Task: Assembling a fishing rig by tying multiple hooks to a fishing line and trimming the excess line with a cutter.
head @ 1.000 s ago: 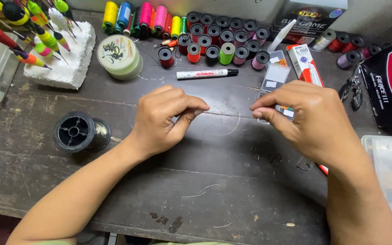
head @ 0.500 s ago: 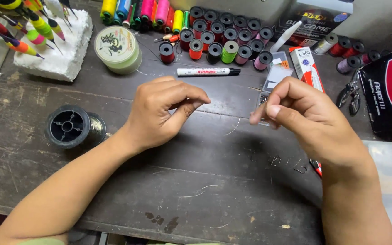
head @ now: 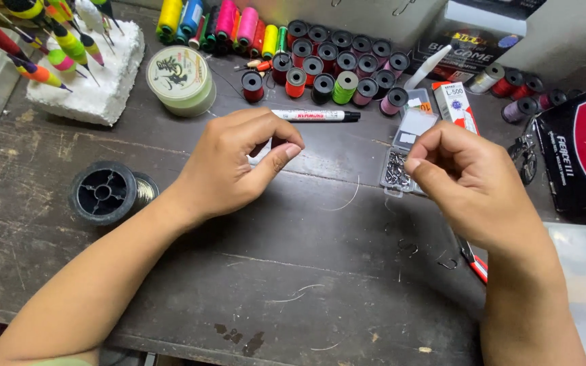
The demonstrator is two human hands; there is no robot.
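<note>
The left hand [head: 239,166] and right hand [head: 473,183] are both pinched shut on a thin clear line [head: 347,200], which curves down onto the dark table [head: 306,271] between them, near the marker [head: 315,116].

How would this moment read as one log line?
left hand: pinched grip, hovering | right hand: pinched grip | between: thin line | surface: dark table | nearby: marker

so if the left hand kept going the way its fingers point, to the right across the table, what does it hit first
Probably the right hand: the left hand points its pinched fingertips across the bare dark table toward it, with only a thin pale line between. Depth is hard to judge, so it might pass just short.
</note>
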